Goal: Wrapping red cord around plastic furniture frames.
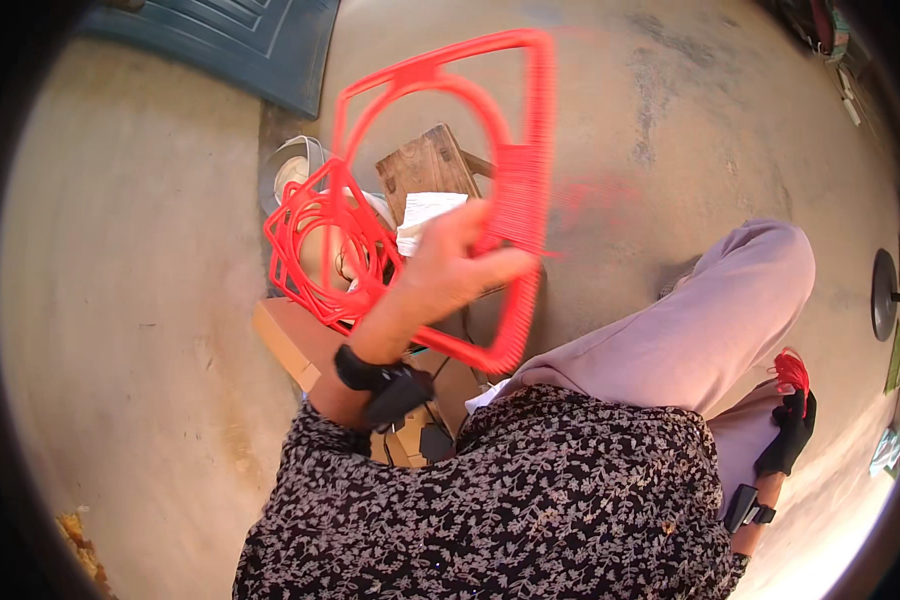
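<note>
My left hand [450,265] is raised in front of me, its fingers closed on the side of a red rectangular frame [538,90]. The frame has a curved ring inside, and red cord or thread [523,195] is wound tightly round that side. Motion blurs its edges. Far to the right, beside my thigh, my right hand [790,435] wears a black glove with bare fingertips. Its fingers are closed round a bundle of red thread [791,370]. Just beyond my left forearm lies a stack of similar red frames [315,235].
A small wooden stool [420,170] with white paper [428,212] on it stands ahead. To its left is a pale round container [292,165]. A cardboard box [295,335] is near my left arm. A blue-grey door [260,50] is at far left, and a dark disc [884,295] at right.
</note>
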`<state>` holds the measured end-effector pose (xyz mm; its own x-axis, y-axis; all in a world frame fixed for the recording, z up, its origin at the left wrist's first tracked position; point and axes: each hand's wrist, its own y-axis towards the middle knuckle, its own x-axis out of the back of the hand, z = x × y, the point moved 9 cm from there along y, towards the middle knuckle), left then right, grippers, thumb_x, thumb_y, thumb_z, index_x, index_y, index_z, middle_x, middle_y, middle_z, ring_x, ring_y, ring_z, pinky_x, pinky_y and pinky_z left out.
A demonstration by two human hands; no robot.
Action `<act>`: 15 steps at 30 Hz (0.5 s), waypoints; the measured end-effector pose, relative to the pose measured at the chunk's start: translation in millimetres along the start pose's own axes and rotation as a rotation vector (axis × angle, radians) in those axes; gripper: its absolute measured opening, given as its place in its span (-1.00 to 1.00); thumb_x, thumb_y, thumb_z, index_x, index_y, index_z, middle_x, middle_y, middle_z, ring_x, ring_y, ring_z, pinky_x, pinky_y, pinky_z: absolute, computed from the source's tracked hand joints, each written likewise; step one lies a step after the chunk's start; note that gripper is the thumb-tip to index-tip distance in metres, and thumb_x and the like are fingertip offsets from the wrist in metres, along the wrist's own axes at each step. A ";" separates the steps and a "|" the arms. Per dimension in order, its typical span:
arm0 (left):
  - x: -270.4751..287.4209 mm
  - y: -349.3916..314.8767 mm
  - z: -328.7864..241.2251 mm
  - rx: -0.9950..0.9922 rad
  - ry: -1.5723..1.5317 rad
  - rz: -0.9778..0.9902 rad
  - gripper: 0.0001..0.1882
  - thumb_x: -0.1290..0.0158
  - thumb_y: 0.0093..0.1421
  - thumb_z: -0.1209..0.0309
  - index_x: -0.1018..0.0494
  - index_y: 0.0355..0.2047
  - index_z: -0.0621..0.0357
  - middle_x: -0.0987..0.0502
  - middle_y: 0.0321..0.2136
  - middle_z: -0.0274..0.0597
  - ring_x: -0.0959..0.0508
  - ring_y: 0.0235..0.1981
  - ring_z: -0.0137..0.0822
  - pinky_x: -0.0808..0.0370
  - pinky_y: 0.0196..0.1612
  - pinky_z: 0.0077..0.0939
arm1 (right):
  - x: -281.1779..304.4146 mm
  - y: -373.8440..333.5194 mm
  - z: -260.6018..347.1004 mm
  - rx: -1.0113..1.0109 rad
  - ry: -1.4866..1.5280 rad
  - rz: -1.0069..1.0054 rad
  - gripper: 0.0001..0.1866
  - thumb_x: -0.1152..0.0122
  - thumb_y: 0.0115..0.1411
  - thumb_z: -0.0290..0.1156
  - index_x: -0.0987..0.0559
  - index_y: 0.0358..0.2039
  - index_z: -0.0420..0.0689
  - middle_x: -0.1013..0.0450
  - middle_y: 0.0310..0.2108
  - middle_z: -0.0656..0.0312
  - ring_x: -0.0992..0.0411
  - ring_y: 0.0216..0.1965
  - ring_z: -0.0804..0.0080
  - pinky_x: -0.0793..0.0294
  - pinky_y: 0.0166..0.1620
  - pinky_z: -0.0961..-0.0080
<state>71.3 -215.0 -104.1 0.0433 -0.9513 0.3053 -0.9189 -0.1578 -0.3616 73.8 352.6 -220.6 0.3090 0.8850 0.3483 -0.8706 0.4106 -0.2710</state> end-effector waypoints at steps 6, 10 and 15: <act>134.9 -8.7 142.8 0.052 -0.049 -0.332 -0.73 -0.17 0.15 0.41 -0.43 -0.15 0.19 -0.49 -0.50 -0.42 -0.34 -0.63 -0.68 -0.26 -0.58 -0.78 | 9.4 0.0 -13.3 0.002 -0.069 0.022 -0.70 -0.10 0.26 -0.21 -0.49 -0.11 -0.13 -0.35 -0.45 0.40 -0.20 -0.49 0.68 -0.21 -0.36 0.67; 195.3 -22.7 222.1 0.097 -0.124 -0.391 -0.66 -0.19 0.11 0.39 -0.42 -0.13 0.21 -0.54 -0.42 -0.33 -0.44 -0.58 -0.54 -0.37 -0.53 -0.67 | 10.6 1.3 -22.1 -0.039 -0.088 0.038 -0.71 -0.10 0.25 -0.22 -0.50 -0.11 -0.12 -0.36 -0.46 0.40 -0.21 -0.49 0.68 -0.22 -0.36 0.68; 242.5 -48.5 280.2 0.379 0.571 -0.789 -0.62 -0.27 0.00 0.34 -0.45 -0.22 0.29 -0.55 -0.44 -0.18 -0.55 -0.44 -0.38 -0.49 -0.40 -0.49 | 8.8 -2.6 -20.5 -0.030 -0.123 0.067 -0.72 -0.11 0.25 -0.23 -0.50 -0.11 -0.12 -0.37 -0.45 0.39 -0.21 -0.49 0.68 -0.23 -0.34 0.68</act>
<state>236.2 -512.2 -259.5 0.2946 -0.2906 0.9104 -0.5226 -0.8465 -0.1012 86.7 363.8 -235.2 0.2000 0.8778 0.4352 -0.8752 0.3597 -0.3234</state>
